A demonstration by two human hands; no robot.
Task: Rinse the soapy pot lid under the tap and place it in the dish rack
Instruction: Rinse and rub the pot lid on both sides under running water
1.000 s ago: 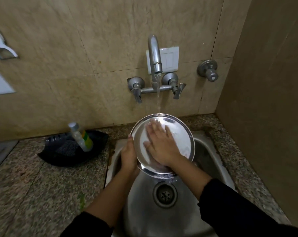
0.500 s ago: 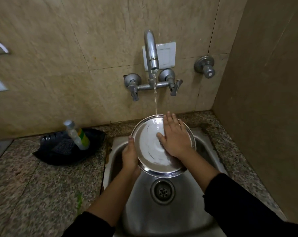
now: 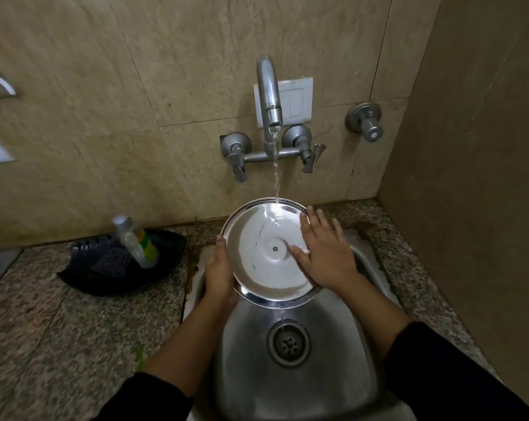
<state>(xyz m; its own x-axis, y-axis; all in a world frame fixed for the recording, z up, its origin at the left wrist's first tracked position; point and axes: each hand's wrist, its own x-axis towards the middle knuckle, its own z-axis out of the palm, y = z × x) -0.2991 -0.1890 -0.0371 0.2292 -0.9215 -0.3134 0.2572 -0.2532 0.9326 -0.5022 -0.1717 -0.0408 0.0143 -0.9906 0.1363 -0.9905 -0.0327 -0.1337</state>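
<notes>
A round steel pot lid (image 3: pixel 267 253) is held tilted over a steel sink (image 3: pixel 296 387), its inner face turned up toward the camera. A thin stream of water (image 3: pixel 276 174) falls from the wall tap (image 3: pixel 269 92) and lands near the lid's far edge.

The left hand (image 3: pixel 219 276) is closed around the lid's left rim, thumb tip resting on the front edge and fingers hidden behind the metal. The right hand (image 3: pixel 325 253) lies open and flat, fingers spread, palm pressed on the right side of the lid's face; it holds nothing. Both forearms come out of dark sleeves (image 3: pixel 457 375).

The sink drain (image 3: pixel 288 342) sits just below the lid. On the speckled stone table (image 3: pixel 59 329) to the left rests a black dish (image 3: pixel 120 268) with a clear bottle (image 3: pixel 135 241) leaning in it. Beige tiles (image 3: pixel 135 101) cover the wall behind.
</notes>
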